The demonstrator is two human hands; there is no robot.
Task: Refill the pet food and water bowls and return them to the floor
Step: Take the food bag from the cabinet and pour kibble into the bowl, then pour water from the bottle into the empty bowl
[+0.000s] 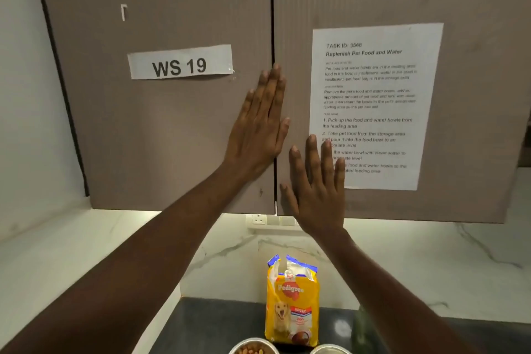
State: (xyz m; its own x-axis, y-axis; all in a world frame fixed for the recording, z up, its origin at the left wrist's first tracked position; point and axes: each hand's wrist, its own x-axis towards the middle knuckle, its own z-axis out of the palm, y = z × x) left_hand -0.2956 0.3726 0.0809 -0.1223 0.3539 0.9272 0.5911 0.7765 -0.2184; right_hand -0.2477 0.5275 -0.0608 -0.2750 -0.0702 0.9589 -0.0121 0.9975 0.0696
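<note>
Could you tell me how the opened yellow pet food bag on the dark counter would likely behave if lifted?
The yellow pet food bag is probably floppy: its torn top edges already curl. It stands upright and looks fairly full, so likely weighty. Kibble could spill through the open top if it tips.

A yellow Pedigree pet food bag [292, 300] stands upright on the dark countertop, its blue-and-white top torn open and ragged, a dog pictured on its front. Just in front of the bag and to its left sits a metal food bowl [254, 346], holding brown kibble, only its far rim and part of the contents in view. Just in front of the bag and to its right sits a second metal bowl [330, 349], showing only its rim; its contents cannot be seen.
</note>
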